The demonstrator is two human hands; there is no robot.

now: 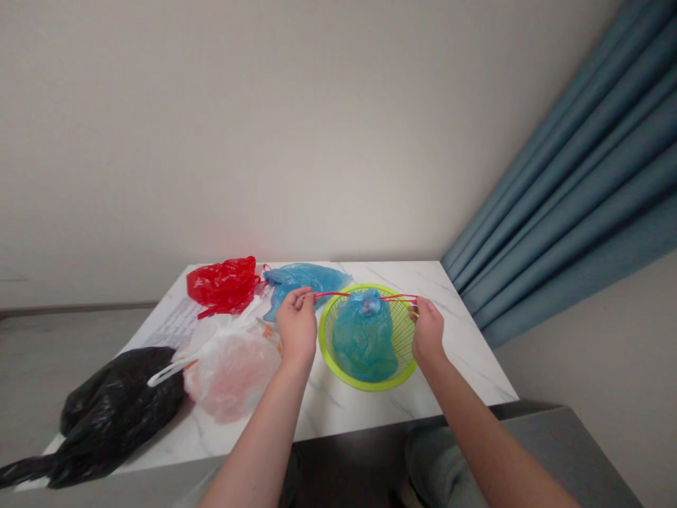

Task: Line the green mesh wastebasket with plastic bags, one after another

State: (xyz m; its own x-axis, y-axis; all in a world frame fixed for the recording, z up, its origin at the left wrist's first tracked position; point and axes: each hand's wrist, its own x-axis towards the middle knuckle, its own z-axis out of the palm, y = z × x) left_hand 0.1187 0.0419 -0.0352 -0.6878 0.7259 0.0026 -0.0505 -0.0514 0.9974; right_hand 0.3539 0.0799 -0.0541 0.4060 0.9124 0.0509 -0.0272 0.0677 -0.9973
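A blue translucent plastic bag [364, 342] sits in a lime-green mesh basket [324, 346], its mouth gathered at the top. From the gathered neck a red drawstring [332, 293] stretches out to both sides. My left hand [297, 321] pinches the string's left end, left of the basket. On the other side my right hand [427, 326] grips the right end, above the basket's right rim. Both lengths of string look nearly taut and level. What the bag contains cannot be made out.
Left on the marble-patterned table [338, 409] lie a red plastic bag [225, 283], another blue bag [301, 276], a white bag [233, 370] and a black bag [127, 402]. A wall stands behind; a blue curtain [576, 176] hangs at right.
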